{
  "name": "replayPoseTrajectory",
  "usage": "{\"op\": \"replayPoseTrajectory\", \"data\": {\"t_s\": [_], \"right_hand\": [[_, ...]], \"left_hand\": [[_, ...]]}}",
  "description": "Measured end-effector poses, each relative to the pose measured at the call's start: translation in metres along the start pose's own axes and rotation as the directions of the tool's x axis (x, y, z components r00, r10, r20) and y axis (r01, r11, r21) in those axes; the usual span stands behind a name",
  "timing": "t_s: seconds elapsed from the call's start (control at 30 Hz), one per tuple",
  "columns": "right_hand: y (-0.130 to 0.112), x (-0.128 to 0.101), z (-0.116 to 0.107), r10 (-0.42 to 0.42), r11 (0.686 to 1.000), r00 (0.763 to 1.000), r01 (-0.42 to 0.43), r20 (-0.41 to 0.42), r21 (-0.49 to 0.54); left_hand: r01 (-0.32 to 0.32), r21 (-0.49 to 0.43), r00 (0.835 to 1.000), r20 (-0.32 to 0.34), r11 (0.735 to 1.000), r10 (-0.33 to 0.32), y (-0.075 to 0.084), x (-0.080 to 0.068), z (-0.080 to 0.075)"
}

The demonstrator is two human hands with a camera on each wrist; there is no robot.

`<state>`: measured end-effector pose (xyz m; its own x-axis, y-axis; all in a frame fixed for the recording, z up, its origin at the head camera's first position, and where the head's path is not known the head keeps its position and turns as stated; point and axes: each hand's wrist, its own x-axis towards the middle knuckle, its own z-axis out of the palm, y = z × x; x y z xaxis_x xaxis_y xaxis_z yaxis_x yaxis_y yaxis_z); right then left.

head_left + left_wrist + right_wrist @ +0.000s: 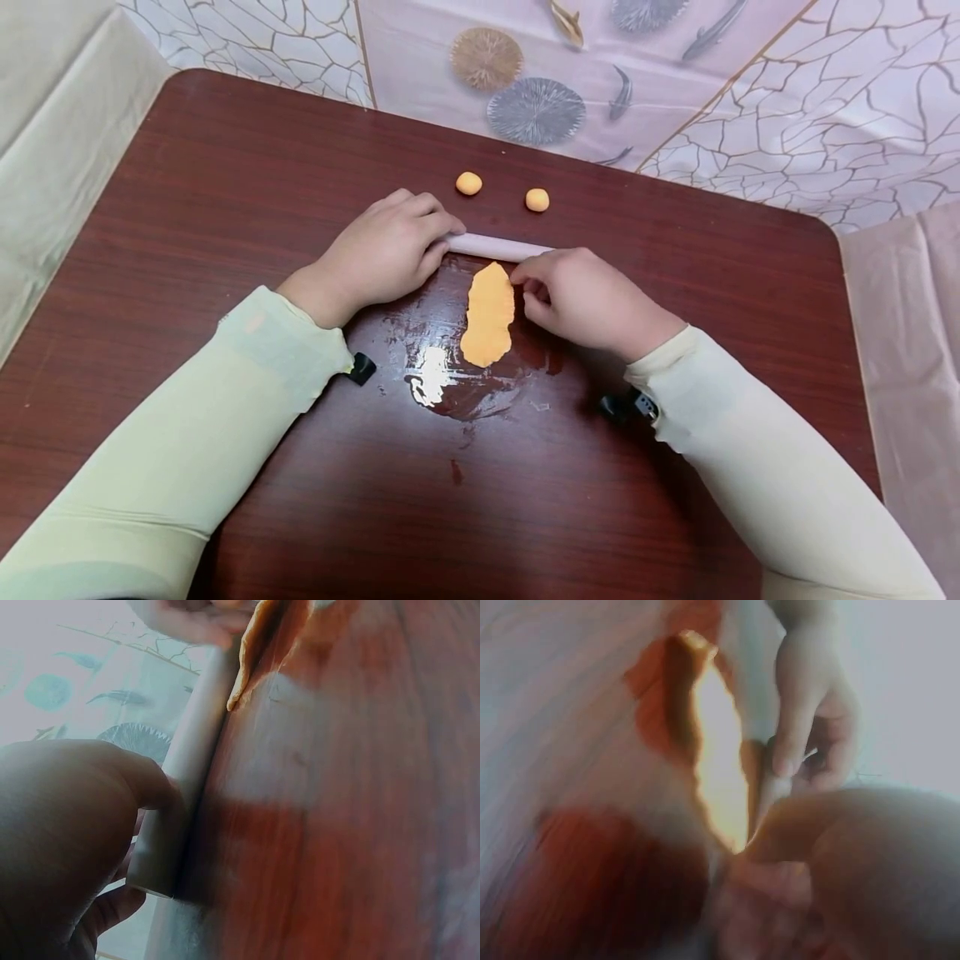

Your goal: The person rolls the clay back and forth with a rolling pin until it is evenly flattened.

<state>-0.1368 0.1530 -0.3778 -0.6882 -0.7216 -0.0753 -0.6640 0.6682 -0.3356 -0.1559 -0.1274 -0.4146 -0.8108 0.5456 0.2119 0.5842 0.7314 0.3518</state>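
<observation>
A reddish-brown table (225, 167) bears everything. The left hand (390, 250) grips a pale rod (498, 247); the right hand (588, 300) bends near its other end — whether holding anything, I can't tell. Flattened orange dough (489, 317) lies nearside, two balls (468, 183) beyond.

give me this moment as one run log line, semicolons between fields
left hand: holds pale rod; right hand: beside flat orange piece, grip unclear; two orange balls: beyond rod
</observation>
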Motion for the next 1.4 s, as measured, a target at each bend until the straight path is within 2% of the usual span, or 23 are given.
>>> {"op": "replayPoseTrajectory", "data": {"t_s": [0.07,0.13,0.3,0.37,0.4,0.47,0.57,0.63,0.67,0.7,0.73,0.77,0.8,0.83,0.9,0.93,0.97,1.0,1.03,1.07,1.13,1.23,1.4], "right_hand": [[-0.005,0.003,0.000,0.149,0.989,0.989,-0.149,-0.015,-0.006],[-0.010,0.006,0.001,0.252,0.967,0.968,-0.252,0.000,0.021],[-0.015,0.006,0.003,0.332,0.936,0.941,-0.336,0.058,0.104],[-0.012,0.003,0.001,0.376,0.905,0.921,-0.389,0.106,0.174],[-0.010,0.002,0.000,0.403,0.877,0.905,-0.425,0.140,0.224],[-0.007,0.000,-0.001,0.458,0.790,0.862,-0.506,0.217,0.345],[-0.004,0.000,-0.001,0.505,0.590,0.795,-0.602,0.336,0.538],[-0.003,0.000,0.000,0.506,0.480,0.773,-0.621,0.383,0.620],[-0.003,0.000,0.001,0.505,0.441,0.766,-0.625,0.398,0.644],[-0.003,-0.001,0.001,0.505,0.416,0.762,-0.626,0.406,0.659],[-0.003,-0.001,0.000,0.503,0.430,0.767,-0.622,0.399,0.654],[-0.003,-0.001,0.000,0.493,0.482,0.785,-0.606,0.376,0.633],[-0.003,0.000,-0.002,0.473,0.565,0.815,-0.572,0.335,0.594],[-0.003,0.002,-0.003,0.436,0.666,0.854,-0.518,0.284,0.537],[-0.005,0.007,-0.006,0.306,0.873,0.938,-0.344,0.163,0.346],[-0.006,0.012,-0.008,0.215,0.945,0.970,-0.235,0.110,0.227],[-0.008,0.017,-0.009,0.113,0.985,0.991,-0.122,0.076,0.123],[-0.009,0.022,-0.009,0.020,0.999,0.997,-0.022,0.068,0.027],[-0.011,0.027,-0.010,-0.063,0.997,0.994,0.067,0.085,-0.048],[-0.012,0.032,-0.010,-0.123,0.985,0.985,0.136,0.117,-0.110],[-0.016,0.039,-0.010,-0.187,0.953,0.962,0.226,0.197,-0.200],[-0.018,0.045,-0.010,-0.221,0.903,0.939,0.299,0.265,-0.307],[-0.017,0.053,-0.007,-0.283,0.862,0.927,0.359,0.247,-0.358]], "left_hand": [[0.001,0.001,1.000,0.000,1.000,-0.001,0.000,0.000,0.000],[0.004,0.002,1.000,0.000,1.000,-0.004,-0.001,0.000,0.000],[0.007,0.007,1.000,0.003,1.000,-0.007,0.000,0.000,0.000],[0.005,0.005,1.000,0.006,1.000,-0.005,0.000,0.000,0.000],[0.008,0.002,1.000,0.008,1.000,-0.008,0.000,0.000,0.000],[0.013,0.001,1.000,0.009,1.000,-0.013,0.000,0.000,0.000],[0.021,0.005,1.000,0.009,1.000,-0.021,0.000,-0.001,0.000],[0.022,0.011,1.000,0.008,1.000,-0.022,0.000,-0.001,0.000],[0.021,0.008,1.000,0.008,1.000,-0.022,0.000,0.000,0.000],[0.021,0.007,1.000,0.011,1.000,-0.021,0.000,0.000,0.000],[0.019,0.006,1.000,0.014,1.000,-0.019,0.000,0.000,0.000],[0.016,0.005,1.000,0.016,1.000,-0.017,0.001,0.000,0.001],[0.015,0.002,1.000,0.019,1.000,-0.015,0.001,0.001,0.001],[0.013,0.000,1.000,0.021,1.000,-0.013,0.001,0.001,0.001],[0.014,0.000,1.000,0.021,1.000,-0.014,0.001,0.001,0.001],[0.015,0.000,1.000,0.019,1.000,-0.015,0.001,0.001,0.000],[0.016,-0.001,1.000,0.019,1.000,-0.016,0.000,0.000,0.000],[0.017,0.000,1.000,0.019,1.000,-0.017,0.000,0.000,0.000],[0.018,0.001,1.000,0.020,1.000,-0.018,-0.001,0.000,-0.001],[0.017,0.000,1.000,0.021,1.000,-0.017,-0.001,-0.001,-0.001],[0.011,-0.001,1.000,0.024,1.000,-0.011,-0.001,0.000,0.000],[0.001,-0.001,1.000,0.021,1.000,-0.001,0.000,0.001,0.001],[-0.003,0.005,1.000,0.009,1.000,0.003,0.000,0.001,0.001]]}}
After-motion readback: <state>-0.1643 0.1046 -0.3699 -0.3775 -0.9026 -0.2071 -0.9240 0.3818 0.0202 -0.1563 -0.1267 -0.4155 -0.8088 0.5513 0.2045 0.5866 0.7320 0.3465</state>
